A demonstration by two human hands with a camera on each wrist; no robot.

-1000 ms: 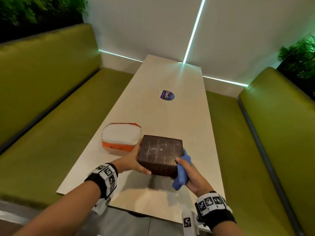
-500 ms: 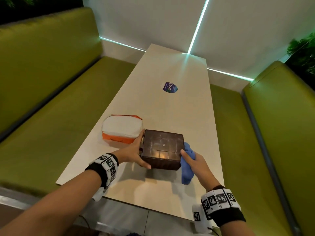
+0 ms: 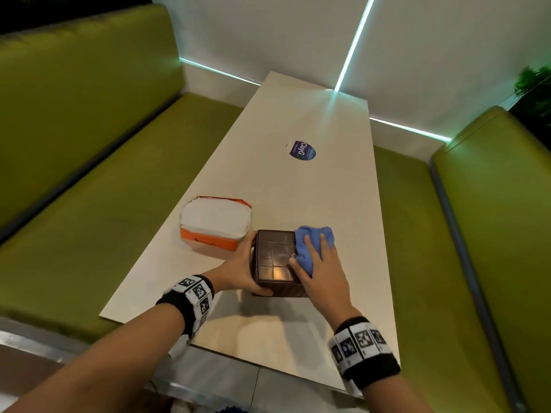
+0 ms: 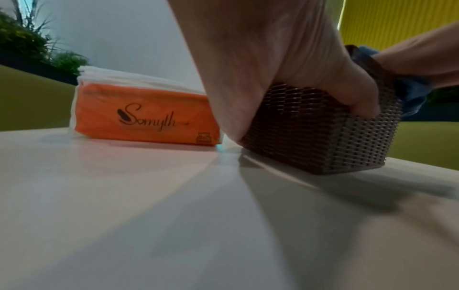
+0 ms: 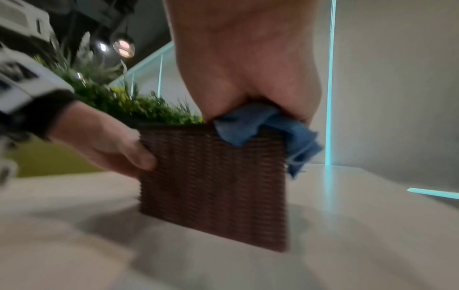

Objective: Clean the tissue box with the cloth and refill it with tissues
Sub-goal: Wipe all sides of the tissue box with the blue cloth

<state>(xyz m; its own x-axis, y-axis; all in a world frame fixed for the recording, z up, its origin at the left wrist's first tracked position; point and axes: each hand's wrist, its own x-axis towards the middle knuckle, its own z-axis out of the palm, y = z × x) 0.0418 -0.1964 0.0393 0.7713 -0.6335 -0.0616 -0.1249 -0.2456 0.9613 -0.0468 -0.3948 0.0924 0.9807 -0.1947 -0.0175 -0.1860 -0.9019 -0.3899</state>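
- Standing on the near part of the pale desk [image 3: 313,192], the brown woven tissue box [image 3: 275,259] has its smooth gridded face turned upward.
- Left hand [image 3: 238,268] grips the box's left side; its thumb lies along the near face, and the other fingers wrap round the far side, hidden from the head view.
- From the left wrist view, the thumb [image 4: 357,98] presses the woven wall of the box [image 4: 323,137].
- Right hand [image 3: 323,275] lies on the blue cloth [image 3: 310,245], fingers [image 3: 313,250] nearly straight and spread, pressing it onto the right part of the box's top.
- From the right wrist view, the cloth [image 5: 268,129] bunches under the palm and hangs over the box's upper right corner [image 5: 213,182].
- An orange pack of white tissues [image 3: 214,225] sits on the desk just left of the box, close to the left hand.
- Further up the desk lies a round purple sticker [image 3: 302,150].
- Green benches [image 3: 89,180] flank the desk on both sides.
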